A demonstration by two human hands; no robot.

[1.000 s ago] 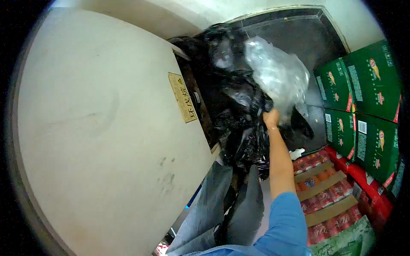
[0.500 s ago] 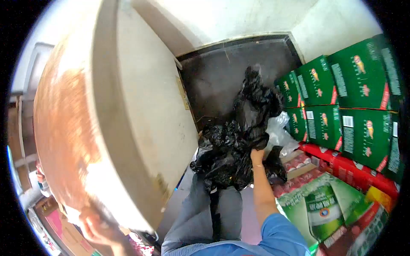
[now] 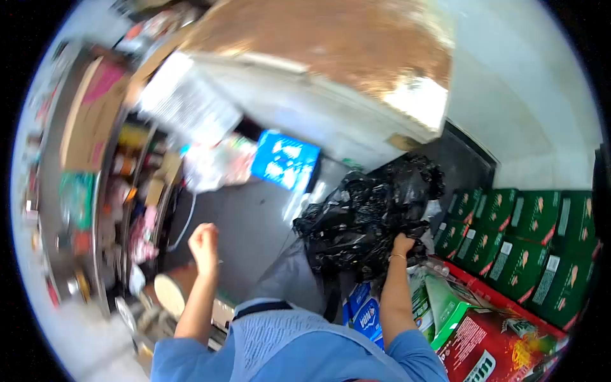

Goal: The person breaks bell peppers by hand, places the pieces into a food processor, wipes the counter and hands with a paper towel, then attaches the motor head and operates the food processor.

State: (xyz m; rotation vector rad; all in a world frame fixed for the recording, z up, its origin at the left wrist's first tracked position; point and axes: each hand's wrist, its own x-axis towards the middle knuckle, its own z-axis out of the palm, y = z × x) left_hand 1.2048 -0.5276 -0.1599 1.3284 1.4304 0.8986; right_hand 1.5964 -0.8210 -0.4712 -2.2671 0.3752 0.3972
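Note:
A crumpled heap of black plastic bags [image 3: 356, 213] hangs in front of my legs. My right hand [image 3: 403, 244] is closed around a bunch of the black plastic at its right side. Out to the left, my left hand [image 3: 203, 245] is held up in a loose fist over the dark floor, with nothing visible in it. Behind the bags stands a pale counter or cabinet with a worn brown top [image 3: 331, 32].
Green cartons [image 3: 528, 216] are stacked along the right wall. Nearer lie a red box [image 3: 471, 347] and a blue box [image 3: 366, 312]. A bright blue box [image 3: 284, 159] rests on the floor beside the counter. Crowded shelves [image 3: 105, 172] line the left.
My view has swung left, bringing the shelves and floor into sight. My left hand has come away from the counter edge and closed. My right hand still grips the black bags.

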